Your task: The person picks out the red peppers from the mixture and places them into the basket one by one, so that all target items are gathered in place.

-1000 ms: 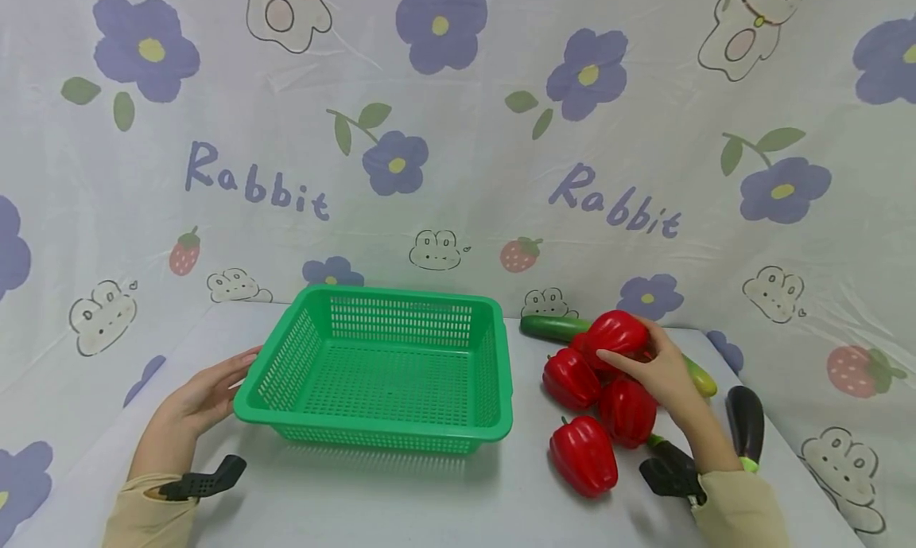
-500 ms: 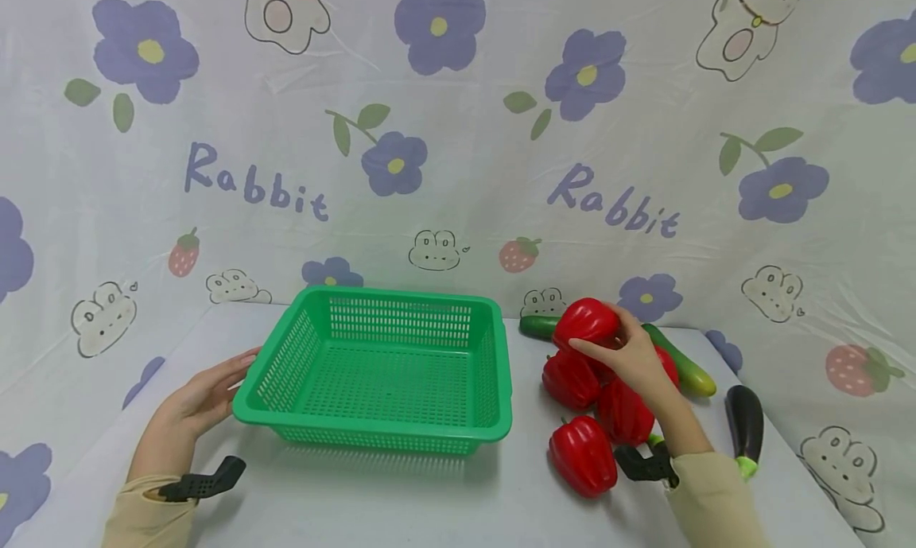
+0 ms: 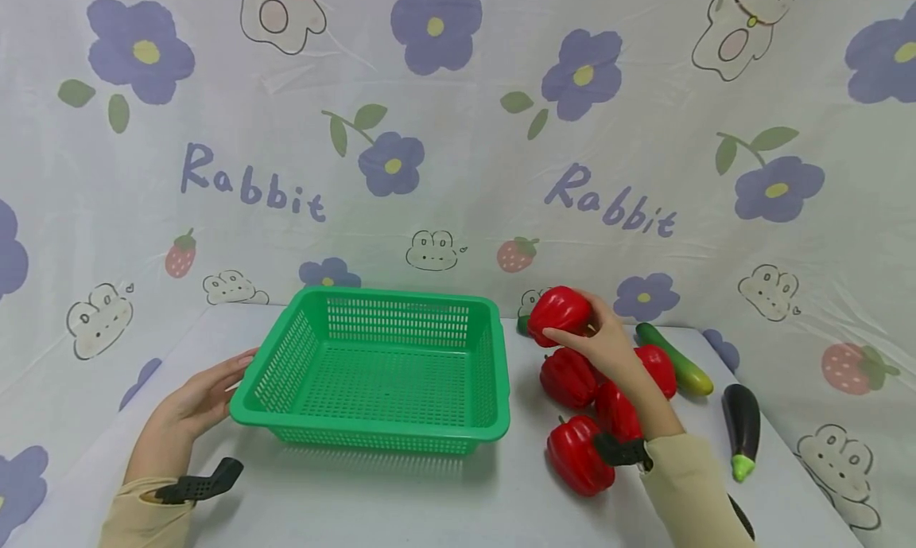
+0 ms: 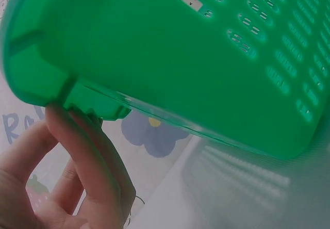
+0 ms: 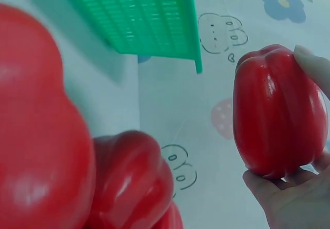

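My right hand holds a glossy red bell pepper, raised above other peppers and right of the green basket. In the right wrist view the thumb and fingers lie at either end of that pepper. Below it on the table are several more red bell peppers. My left hand is at the left side of the basket with relaxed fingers. The left wrist view shows its fingertips right at the basket's rim.
A cucumber lies at the back right, partly behind the peppers, and a dark eggplant near the right table edge. Another dark object shows beside the right sleeve. A printed cloth hangs behind the table.
My right hand has carried the red bell pepper leftward and up from the pile toward the basket, uncovering peppers and cucumber behind it. The left hand and basket stay in place.
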Demonstrator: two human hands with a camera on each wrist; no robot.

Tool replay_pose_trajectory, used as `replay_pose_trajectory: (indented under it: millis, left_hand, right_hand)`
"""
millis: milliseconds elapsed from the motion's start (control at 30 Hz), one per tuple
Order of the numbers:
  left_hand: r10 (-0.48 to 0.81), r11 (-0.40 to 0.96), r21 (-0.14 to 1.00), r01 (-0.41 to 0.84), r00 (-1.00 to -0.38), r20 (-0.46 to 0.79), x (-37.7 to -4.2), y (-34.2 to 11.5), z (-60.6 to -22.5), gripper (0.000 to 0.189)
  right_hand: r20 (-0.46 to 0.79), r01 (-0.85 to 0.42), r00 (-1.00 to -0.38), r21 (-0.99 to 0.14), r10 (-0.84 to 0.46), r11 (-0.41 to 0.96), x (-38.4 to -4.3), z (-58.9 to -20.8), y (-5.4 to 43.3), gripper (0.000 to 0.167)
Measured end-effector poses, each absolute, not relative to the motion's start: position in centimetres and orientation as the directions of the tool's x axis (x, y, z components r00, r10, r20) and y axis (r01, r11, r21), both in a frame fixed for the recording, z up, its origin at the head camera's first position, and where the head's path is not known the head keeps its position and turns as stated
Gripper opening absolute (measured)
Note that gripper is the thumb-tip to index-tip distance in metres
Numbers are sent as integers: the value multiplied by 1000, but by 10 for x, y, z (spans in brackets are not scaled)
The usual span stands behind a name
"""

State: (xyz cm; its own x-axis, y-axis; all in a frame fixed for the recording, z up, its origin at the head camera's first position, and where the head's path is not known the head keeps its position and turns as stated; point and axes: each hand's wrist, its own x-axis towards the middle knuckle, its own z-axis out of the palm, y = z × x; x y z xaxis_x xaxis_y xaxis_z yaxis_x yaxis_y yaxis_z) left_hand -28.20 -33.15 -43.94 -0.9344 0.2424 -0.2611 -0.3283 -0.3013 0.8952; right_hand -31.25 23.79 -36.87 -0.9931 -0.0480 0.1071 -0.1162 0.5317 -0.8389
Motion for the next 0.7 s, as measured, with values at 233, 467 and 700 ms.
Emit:
replay_pose_trajectory:
  millis: [233,467,700]
  left_hand:
    - [255,-316,889,-331,-932,-256,-282,-331,-439,28]
    - [275,-305,894,-327,-929,-246,-281,-332,-440,28]
    - [275,-322,885,-336,-928,-252,-282,-333,-440,28]
  right_hand:
    - [126,-148,-989,-859,-78,490,-319,-369,227,91]
    - [136,-165,-986,-875,-96,456,-322,-368,217,89]
    - [136,-170,-985,-873,-108,458,-325,-365,209,91]
